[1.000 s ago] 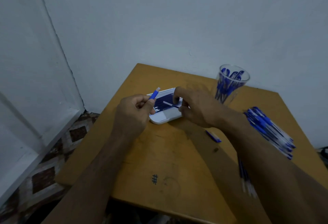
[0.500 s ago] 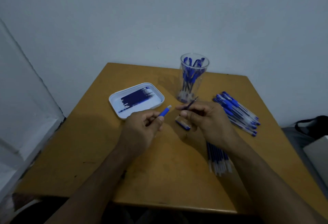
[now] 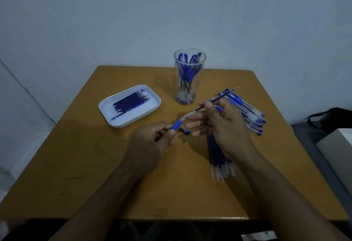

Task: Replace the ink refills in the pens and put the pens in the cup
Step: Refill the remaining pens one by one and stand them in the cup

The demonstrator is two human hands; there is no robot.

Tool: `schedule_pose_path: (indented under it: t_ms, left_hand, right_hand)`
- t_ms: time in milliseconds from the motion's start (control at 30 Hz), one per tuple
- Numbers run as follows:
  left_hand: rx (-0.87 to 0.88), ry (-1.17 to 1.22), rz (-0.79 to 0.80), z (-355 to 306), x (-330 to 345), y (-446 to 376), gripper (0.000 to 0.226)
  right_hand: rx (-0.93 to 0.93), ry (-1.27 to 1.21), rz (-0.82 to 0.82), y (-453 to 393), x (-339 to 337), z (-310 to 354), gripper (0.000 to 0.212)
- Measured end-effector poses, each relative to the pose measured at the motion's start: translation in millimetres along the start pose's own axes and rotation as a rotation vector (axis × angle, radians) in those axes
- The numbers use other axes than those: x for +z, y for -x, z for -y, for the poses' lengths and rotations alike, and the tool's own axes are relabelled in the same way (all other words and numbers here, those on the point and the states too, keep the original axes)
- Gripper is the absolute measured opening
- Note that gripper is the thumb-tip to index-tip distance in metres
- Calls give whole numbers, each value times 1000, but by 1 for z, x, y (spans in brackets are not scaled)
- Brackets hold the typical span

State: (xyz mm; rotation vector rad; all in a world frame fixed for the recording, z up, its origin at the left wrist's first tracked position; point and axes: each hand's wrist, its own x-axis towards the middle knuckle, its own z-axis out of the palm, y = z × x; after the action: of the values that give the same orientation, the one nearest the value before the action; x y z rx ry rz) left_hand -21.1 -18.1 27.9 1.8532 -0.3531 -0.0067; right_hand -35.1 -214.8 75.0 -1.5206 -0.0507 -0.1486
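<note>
**Refill going into the barrel**

On the left of the desk, toward the far side, a white tray holds a row of dark blue refills, lying flat and side by side.

Nearer, the left hand is curled round a pen barrel, pinching it at the blue grip so its open end points up and to the right. Just below that end, a small blue cap and a tiny brass-coloured piece lie on the desk.

At the far centre stands the clear cup, already carrying a good many finished pens upright.

The right hand pinches a single refill between thumb and fingers; its tip points up and away to the right, its tail is at or just inside the barrel mouth, though how far in I cannot tell.

Under the right wrist lies a bundle of refills; farther right, a heap of pens.

The step in hand looks like seating the refill. Next it probably needs pushing straight along the barrel's axis, then the tip piece and cap refitted before the pen goes to the cup.
</note>
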Motion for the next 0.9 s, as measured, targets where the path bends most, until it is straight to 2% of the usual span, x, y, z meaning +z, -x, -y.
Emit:
schedule_pose_path:
  t_ms: [533, 700, 900]
  left_hand:
    - [70, -38, 9, 2, 1, 1, 24]
    - [89, -66, 4, 6, 2, 1, 19]
    - [106, -13, 8, 5, 2, 1, 20]
  right_hand:
    - [-3, 34, 4, 3, -1, 1, 22]
    - [0, 40, 2, 2, 0, -1, 20]
    - [0, 17, 19, 2, -1, -1, 19]
